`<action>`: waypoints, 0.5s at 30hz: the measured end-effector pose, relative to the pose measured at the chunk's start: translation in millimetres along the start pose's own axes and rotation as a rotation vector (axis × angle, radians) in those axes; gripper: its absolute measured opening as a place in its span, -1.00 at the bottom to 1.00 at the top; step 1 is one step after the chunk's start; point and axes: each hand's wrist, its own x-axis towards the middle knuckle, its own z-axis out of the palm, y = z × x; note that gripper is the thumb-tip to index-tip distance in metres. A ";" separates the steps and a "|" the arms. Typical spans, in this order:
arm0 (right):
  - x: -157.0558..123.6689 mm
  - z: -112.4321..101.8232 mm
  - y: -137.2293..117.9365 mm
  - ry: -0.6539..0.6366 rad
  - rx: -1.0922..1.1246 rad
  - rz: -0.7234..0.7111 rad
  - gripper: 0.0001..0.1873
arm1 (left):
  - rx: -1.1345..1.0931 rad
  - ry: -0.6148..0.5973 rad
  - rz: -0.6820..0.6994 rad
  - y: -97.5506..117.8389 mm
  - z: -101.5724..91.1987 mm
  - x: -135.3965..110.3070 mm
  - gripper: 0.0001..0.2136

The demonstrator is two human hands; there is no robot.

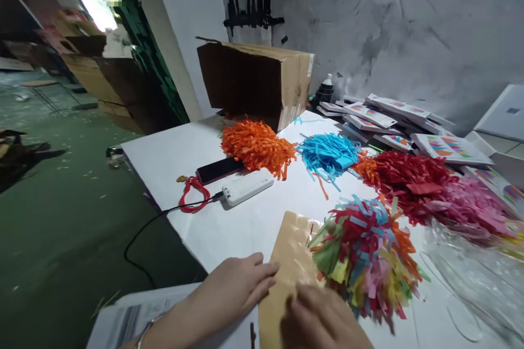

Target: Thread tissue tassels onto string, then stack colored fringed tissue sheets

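Touching glossy tan sheet (286, 256), left hand (239, 282), shaggy multicoloured strips (370, 251) alongside.

Ahead of my left hand (241, 283), I can pass over the white table (249, 223) until the power bank (248, 186) and its black cable (164, 212). At my right hand (325, 316), the multicoloured paper bundle (368, 256) blocks the right side, and beyond it lie the red strips (413, 177). Between power bank and bundle, one passage leads toward the blue strips (329, 151).

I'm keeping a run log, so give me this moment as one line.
left hand: at edge of tan sheet | right hand: over sheet, blurred, contact unclear | multicolored tassel bundle: near right hand
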 end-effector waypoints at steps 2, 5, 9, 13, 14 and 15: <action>12.8 -8.1 6.3 -0.005 -0.033 -0.066 -0.53 | 0.063 -0.072 0.021 8.2 0.1 -2.5 -0.74; 21.8 -17.6 5.2 0.014 -0.095 -0.236 -0.72 | -0.012 -0.105 0.024 10.8 -4.4 -8.4 -0.75; 17.9 -26.0 -8.4 0.022 0.022 -0.231 -0.82 | -0.121 -0.009 -0.068 8.3 -4.7 -12.4 -0.76; 24.3 -37.1 -3.6 -0.148 0.252 -0.022 -0.72 | -0.059 -0.062 -0.093 12.0 3.0 -12.6 -0.75; 28.2 -39.6 0.1 -0.213 0.247 0.036 -0.67 | -0.033 -0.064 -0.091 13.1 4.8 -12.4 -0.74; 33.0 -41.6 3.9 -0.280 0.214 0.085 -0.58 | -0.009 -0.063 -0.083 14.0 6.2 -12.2 -0.73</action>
